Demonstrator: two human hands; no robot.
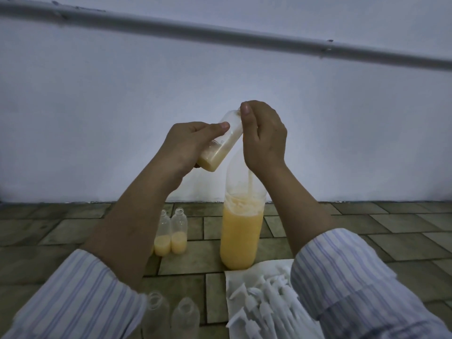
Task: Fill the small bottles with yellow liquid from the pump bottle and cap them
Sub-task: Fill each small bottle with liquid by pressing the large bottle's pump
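The left hand [189,143] curls round a tilted small bottle [221,143], yellow liquid pooled in its base; the right hand [264,140] closes over the pump bottle's [241,231] top, thumb touching the small bottle's mouth. On the tiled floor [367,231], two part-filled bottles [171,233] stand far left; empty bottles [171,316] and white pump caps [264,307] on paper lie near.

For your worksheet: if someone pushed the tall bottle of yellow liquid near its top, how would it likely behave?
The tall bottle would probably resist a light push: its liquid fills the lower half, keeping the weight low. Being tall and narrow on tiled floor, a harder shove might tip it. The clear, thin-looking upper wall may flex; the right hand above it steadies it.
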